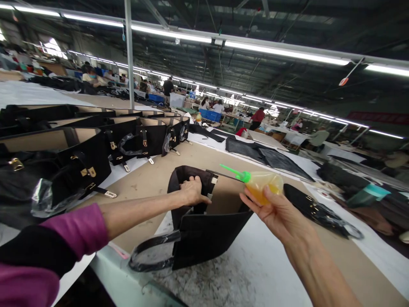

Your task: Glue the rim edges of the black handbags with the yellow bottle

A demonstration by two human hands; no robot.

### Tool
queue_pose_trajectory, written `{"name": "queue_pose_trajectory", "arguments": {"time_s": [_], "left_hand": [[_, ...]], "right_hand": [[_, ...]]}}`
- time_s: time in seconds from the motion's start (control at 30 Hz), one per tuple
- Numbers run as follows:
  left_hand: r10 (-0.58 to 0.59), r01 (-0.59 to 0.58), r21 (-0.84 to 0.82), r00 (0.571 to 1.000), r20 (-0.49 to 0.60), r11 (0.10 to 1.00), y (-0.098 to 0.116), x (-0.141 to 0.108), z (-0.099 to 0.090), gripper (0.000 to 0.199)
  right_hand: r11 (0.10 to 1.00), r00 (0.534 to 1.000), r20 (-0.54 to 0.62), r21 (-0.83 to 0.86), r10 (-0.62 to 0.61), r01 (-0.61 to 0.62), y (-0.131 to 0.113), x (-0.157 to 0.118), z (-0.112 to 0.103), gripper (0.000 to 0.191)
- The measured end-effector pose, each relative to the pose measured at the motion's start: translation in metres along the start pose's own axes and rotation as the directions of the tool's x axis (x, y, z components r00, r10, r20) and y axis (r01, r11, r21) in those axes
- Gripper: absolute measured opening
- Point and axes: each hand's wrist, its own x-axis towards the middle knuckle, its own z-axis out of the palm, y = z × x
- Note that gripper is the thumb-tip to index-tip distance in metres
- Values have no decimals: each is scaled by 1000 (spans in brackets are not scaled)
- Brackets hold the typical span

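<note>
A black handbag (211,236) with a beige inside stands upright and open at the table's near edge. Its plastic-wrapped handle (153,251) sticks out to the left. My left hand (191,192) reaches into the bag's mouth, its fingers closed on the dark lining (182,175) at the far left side; the fingertips are partly hidden. Over the right side of the opening, my right hand (271,209) grips a clear squeeze bottle (263,181) of amber liquid. The bottle is tilted, its thin green nozzle (231,170) pointing up and left, apart from the bag.
Several similar black bags (150,138) with gold clasps stand in rows at the left. Flat black pieces (255,151) lie beyond the bag. Black straps with gold fittings (316,209) lie at the right, near a teal-topped container (367,198). Other people work farther back.
</note>
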Motion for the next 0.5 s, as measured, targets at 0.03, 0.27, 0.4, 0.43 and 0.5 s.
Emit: {"name": "queue_pose_trajectory", "arguments": {"time_s": [0.03,0.27,0.4,0.43,0.5], "left_hand": [[1,-1,-8,999,-44,1000,1,4,6,93],[89,-113,-151,984,-156,982,6,15,28,64],[86,-118,-231,986,-143,966,8,10,30,45],[83,-118,-264,987,-139,957,8,8,31,42],[83,-127,-345,987,-140,930,6,4,33,40]], "right_hand": [[1000,1000,5,-9,-2,2,0,0,0,56],[996,1000,5,-86,2,-2,1,8,4,58],[995,1000,14,-96,9,-7,-1,11,6,58],[996,1000,14,-93,10,-9,-2,11,6,58],[996,1000,5,-92,10,-10,-3,10,5,56]]}}
